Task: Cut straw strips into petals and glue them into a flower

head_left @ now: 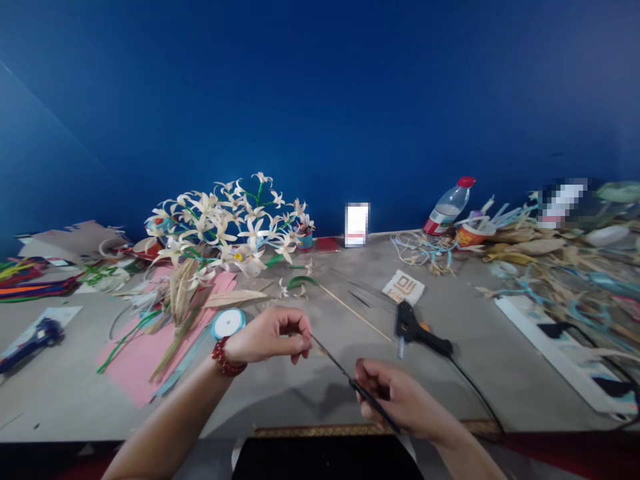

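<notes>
My right hand (383, 393) is closed around the black handle of a long, thin, dark tool (370, 400). Its narrow shaft slants up and left to my left hand (285, 337), whose thumb and fingers are pinched together by the tip. Whatever the left fingers hold is too small to make out. A red bead bracelet (225, 357) circles the left wrist. Just behind that wrist lies a roll of pale blue ribbon (229, 324). Beyond both hands a thin stick (355, 311) rests on the grey table (300, 407), close to a green leaf-like strip (303, 281).
Many white handmade flowers (235, 223) stand at the back left, above pink paper (133, 367). A black glue gun (423, 333) with a cable lies right of centre. Farther right are a power strip (550, 353), dried husks (540, 247) and a plastic bottle (447, 207).
</notes>
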### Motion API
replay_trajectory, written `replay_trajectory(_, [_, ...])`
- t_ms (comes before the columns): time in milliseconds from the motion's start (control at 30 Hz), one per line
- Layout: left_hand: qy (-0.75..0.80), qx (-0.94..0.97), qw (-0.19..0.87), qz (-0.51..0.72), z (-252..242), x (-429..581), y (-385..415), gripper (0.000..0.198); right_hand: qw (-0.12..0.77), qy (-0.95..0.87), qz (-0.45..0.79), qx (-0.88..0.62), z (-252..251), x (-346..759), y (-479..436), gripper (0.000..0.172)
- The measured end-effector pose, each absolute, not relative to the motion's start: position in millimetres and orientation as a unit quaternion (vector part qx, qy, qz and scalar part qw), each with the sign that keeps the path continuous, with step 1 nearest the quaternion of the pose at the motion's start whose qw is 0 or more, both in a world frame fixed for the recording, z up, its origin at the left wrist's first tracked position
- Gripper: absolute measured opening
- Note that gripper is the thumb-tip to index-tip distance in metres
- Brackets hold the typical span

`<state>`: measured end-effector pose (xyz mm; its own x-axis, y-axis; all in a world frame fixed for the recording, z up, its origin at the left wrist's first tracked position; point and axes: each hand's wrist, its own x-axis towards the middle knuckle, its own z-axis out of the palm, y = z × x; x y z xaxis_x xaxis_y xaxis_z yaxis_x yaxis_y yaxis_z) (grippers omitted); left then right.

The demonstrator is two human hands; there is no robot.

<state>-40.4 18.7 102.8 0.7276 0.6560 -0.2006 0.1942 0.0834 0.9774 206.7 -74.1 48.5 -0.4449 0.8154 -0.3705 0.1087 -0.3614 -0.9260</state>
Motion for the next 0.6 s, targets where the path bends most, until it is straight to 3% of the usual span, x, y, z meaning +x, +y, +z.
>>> replay_trajectory(400, [0.341,0.65,0.657,0.171,102.4,-41.0,18.8,0.017,0.25,-0.579,0.615,-0.473,36.4,213.2,-69.5,0.03])
replay_trajectory(600, [0.321,0.651,0.655,0.21,97.6,-45.2,16.7,0.019,0.306,-0.497,0.669,-0.459,35.5,208.8,-72.6,0.04])
